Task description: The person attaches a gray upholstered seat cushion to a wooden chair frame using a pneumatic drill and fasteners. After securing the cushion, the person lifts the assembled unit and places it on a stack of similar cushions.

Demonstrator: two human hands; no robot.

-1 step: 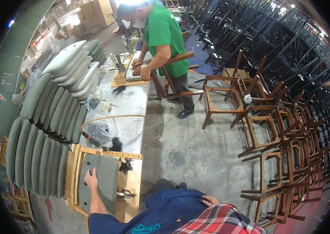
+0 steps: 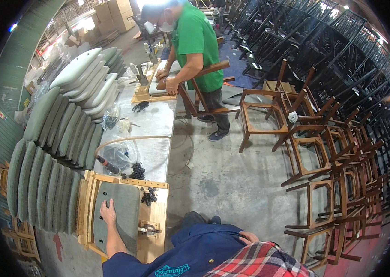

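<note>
My left hand [image 2: 108, 212] lies with fingers spread on a grey-green upholstered seat pad [image 2: 123, 203], which has small black fittings along its left side. The pad rests in a wooden jig [image 2: 150, 247], and a metal toggle clamp [image 2: 150, 229] sits at its right edge. Against the side of my navy shirt rests my right hand [image 2: 249, 237], its visible fingers stretched out and holding nothing that shows. Red plaid cloth [image 2: 264, 261] partly covers it. Small black parts [image 2: 149, 196] are heaped on the jig beside the pad.
Stacked grey-green pads [image 2: 42, 187] line the left side. A power tool [image 2: 107, 165] with a hose [image 2: 135, 137] lies on the bench [image 2: 156, 159]. Across the bench, a person in green [image 2: 197, 46] handles a brown chair frame [image 2: 195, 99]. Wooden chair frames [image 2: 310, 152] crowd the right.
</note>
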